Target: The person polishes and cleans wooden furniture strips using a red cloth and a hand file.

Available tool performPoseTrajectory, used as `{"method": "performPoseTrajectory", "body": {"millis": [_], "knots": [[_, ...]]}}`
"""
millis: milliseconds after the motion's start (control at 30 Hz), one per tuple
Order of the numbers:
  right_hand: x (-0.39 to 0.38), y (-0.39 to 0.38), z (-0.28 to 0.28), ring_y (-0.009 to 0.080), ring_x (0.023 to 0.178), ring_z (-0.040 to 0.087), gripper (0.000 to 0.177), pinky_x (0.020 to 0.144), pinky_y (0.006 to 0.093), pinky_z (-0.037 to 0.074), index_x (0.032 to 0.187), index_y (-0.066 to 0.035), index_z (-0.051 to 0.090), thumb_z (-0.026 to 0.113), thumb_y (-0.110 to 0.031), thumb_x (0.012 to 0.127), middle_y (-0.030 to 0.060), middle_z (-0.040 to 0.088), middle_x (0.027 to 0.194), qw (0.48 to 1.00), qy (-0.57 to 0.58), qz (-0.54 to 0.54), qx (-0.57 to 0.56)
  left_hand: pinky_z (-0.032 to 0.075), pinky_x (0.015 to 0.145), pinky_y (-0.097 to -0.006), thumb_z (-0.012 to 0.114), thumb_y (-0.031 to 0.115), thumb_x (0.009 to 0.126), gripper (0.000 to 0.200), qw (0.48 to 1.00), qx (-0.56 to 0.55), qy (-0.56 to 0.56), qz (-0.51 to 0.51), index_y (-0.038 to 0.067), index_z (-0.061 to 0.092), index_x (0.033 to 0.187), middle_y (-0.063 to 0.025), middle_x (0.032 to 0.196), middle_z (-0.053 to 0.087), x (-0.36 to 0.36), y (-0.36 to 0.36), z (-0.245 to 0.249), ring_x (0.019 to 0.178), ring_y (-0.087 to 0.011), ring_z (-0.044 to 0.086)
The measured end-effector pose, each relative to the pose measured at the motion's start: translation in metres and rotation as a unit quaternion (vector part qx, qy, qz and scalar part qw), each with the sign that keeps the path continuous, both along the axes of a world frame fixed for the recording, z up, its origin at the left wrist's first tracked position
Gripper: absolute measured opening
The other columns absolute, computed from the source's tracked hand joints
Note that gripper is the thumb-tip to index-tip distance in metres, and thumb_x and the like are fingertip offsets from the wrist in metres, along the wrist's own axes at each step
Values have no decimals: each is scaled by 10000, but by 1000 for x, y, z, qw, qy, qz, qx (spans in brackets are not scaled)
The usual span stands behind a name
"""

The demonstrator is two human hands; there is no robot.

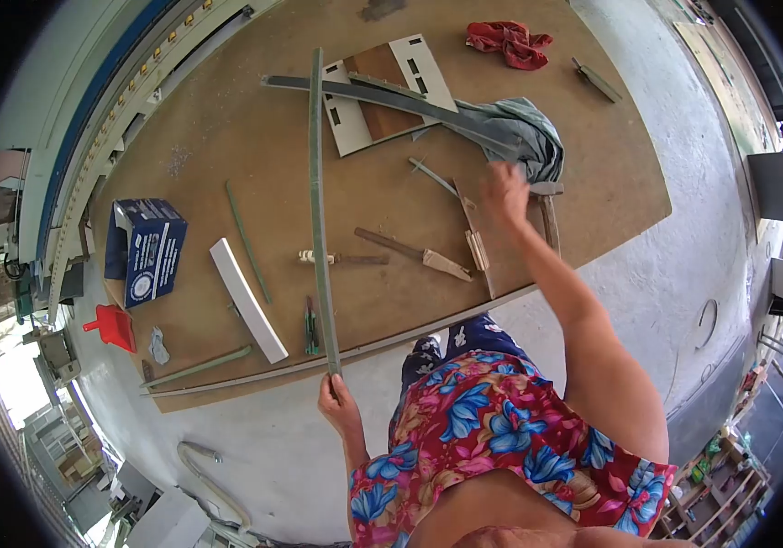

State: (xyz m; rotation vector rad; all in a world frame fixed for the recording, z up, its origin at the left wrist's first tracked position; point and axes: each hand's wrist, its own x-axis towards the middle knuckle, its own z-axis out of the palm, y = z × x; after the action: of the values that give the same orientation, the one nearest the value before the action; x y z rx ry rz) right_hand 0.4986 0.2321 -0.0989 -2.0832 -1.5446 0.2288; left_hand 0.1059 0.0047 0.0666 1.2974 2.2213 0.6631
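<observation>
My left hand (pixel 341 402) is closed round the lower end of a long, narrow grey-green strip (pixel 318 192), which reaches up across the table. My right hand (pixel 505 194) is smeared by motion, so its fingers do not show clearly. It is just below a crumpled grey-green cloth (pixel 524 128) and left of a hammer (pixel 548 215). A second long dark strip (pixel 400 102) crosses under or over the first near its top and ends by the cloth. Behind it lies a white and brown slotted panel (pixel 387 119).
On the brown table (pixel 263 155) lie a file with a pale handle (pixel 414 254), a white bar (pixel 247 297), a blue box (pixel 156 251), a red cloth (pixel 510 44) and thin green strips (pixel 247 239). A red dustpan (pixel 115 327) is at the left edge.
</observation>
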Motion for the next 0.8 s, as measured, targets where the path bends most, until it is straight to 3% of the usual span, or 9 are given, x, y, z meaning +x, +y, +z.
{"method": "performPoseTrajectory", "body": {"millis": [133, 233, 333, 367, 500, 700, 800], "knots": [[94, 64, -9, 349, 1209, 394, 569, 951, 481, 358, 1238, -144, 476, 685, -269, 725, 113, 426, 1316, 979, -112, -170, -13, 394, 505, -345, 506, 209, 910, 249, 1000, -1, -9, 2, -24, 576, 858, -136, 620, 527, 17, 14, -8, 536, -234, 500], [128, 81, -21, 340, 1178, 450, 577, 945, 450, 389, 1233, -132, 502, 681, -295, 709, 118, 478, 1293, 958, -49, -196, -205, 383, 491, -336, 510, 200, 908, 239, 1000, -2, 4, -12, -20, 566, 834, -125, 599, 505, 30, 27, -8, 516, -218, 472], [156, 92, -44, 335, 1081, 538, 516, 898, 421, 436, 1165, -106, 568, 664, -322, 706, 148, 571, 1182, 954, 55, -180, -235, 375, 478, -329, 519, 193, 905, 229, 999, -14, 15, -35, -16, 562, 820, -114, 580, 493, 40, 42, 0, 495, -210, 457], [167, 94, -43, 346, 995, 586, 436, 859, 406, 458, 1090, -85, 616, 636, -308, 717, 176, 623, 1067, 943, 67, -218, -241, 373, 474, -328, 523, 190, 904, 226, 999, -20, 17, -43, -15, 561, 817, -112, 575, 491, 43, 46, 3, 489, -210, 455], [171, 87, -23, 352, 970, 592, 381, 841, 408, 456, 1038, -69, 636, 600, -299, 737, 181, 637, 1013, 959, 116, -255, -46, 378, 468, -331, 533, 192, 899, 217, 997, -47, 17, -53, -9, 574, 827, -121, 573, 506, 46, 55, 4, 485, -226, 486], [153, 83, -2, 339, 919, 603, 371, 810, 408, 452, 1015, -38, 632, 585, -291, 748, 194, 639, 964, 946, 157, -282, 28, 411, 498, -353, 552, 198, 882, 202, 996, -32, 37, -79, 2, 600, 871, -148, 613, 550, 41, 56, 3, 530, -301, 541], [158, 101, 9, 338, 869, 607, 364, 785, 386, 455, 983, -34, 637, 621, -314, 751, 178, 648, 908, 961, 106, -221, 129, 423, 510, -356, 555, 197, 877, 203, 996, -48, 33, -75, 1, 608, 892, -155, 633, 566, 41, 56, 7, 547, -316, 554]]}}
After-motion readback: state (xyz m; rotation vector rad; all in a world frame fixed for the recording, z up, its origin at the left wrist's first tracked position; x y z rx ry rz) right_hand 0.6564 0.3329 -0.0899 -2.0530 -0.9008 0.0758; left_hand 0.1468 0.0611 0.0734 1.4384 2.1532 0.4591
